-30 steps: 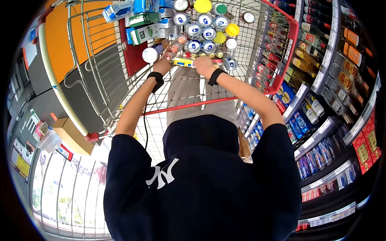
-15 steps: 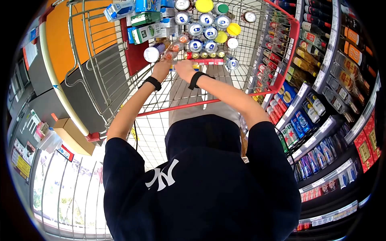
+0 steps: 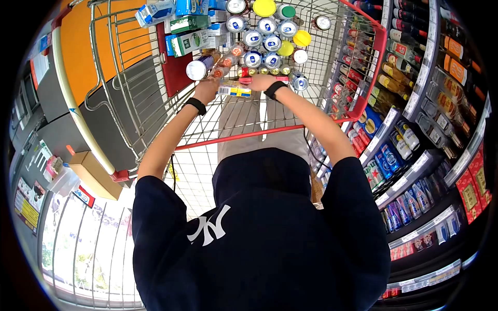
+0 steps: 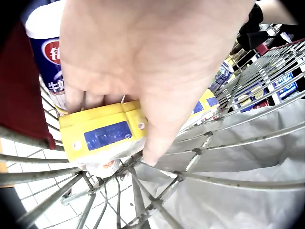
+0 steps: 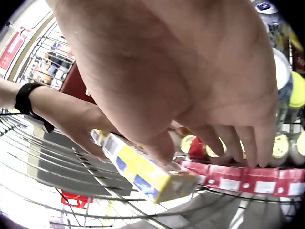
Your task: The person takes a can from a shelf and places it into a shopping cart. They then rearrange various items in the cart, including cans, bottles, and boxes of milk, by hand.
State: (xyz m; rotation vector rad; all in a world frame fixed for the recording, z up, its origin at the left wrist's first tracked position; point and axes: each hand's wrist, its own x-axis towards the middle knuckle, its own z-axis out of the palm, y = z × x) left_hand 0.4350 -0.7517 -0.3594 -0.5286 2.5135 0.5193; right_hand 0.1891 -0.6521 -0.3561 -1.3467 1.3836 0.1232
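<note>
From the head view, a person stands at a cart (image 3: 244, 136) full of cans (image 3: 262, 41). Both hands are down in the cart. The left hand (image 3: 207, 89) and the right hand (image 3: 259, 82) hold a small yellow box (image 3: 234, 91) between them, one hand at each end. The box is in the air, just above the cart's wire floor and right in front of a red pack (image 3: 267, 79). Shelves (image 3: 415, 67) of bottles stand on the right.

From the left wrist, the left hand (image 4: 143, 57) grips one end of the box (image 4: 102, 136). Its fingers curl over the top, close together, and the thumb presses the side. A milk tin (image 4: 45, 57) lies behind it. The cart wires (image 4: 200, 179) run below.

From the right wrist, the right hand (image 5: 190, 71) meets the other end of the box (image 5: 143, 171). The thumb and first finger look to pinch it. The other fingers (image 5: 248, 143) lie side by side and point down at the red pack (image 5: 238, 177).

The box looks like thin card, so it is likely light and stiff. It could dent if squeezed hard, and its shiny sides may slip. The short ends look like the best places to hold it.
</note>
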